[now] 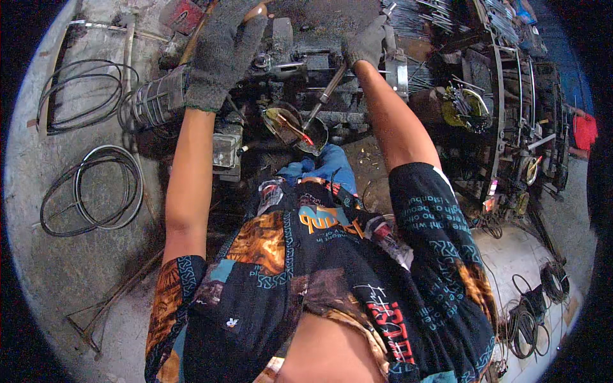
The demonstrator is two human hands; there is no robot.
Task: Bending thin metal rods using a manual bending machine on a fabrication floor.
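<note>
My left hand (222,56), in a dark grey knit glove, reaches over the dark, greasy machine (300,67). Its thumb stands apart from the palm, and the picture's upper rim hides part of the fingers. A small pale rounded thing (256,12) shows at the thumb's tip; I cannot tell what it is. My right hand (365,45), gloved alike, is closed around a slanting metal rod (330,86), whose shiny end sticks out beyond the fist. Below the rod's lower end is a round metal pan (314,140), beside a dish (282,121) holding a red-tipped brush-like tool.
Coiled black cables (92,191) lie on the concrete floor at left. Beside the machine is a ribbed motor (155,99). At right, a yellowish tub (465,108) holds metal pieces, near a metal rack (498,96) and bundled thin rods (424,16).
</note>
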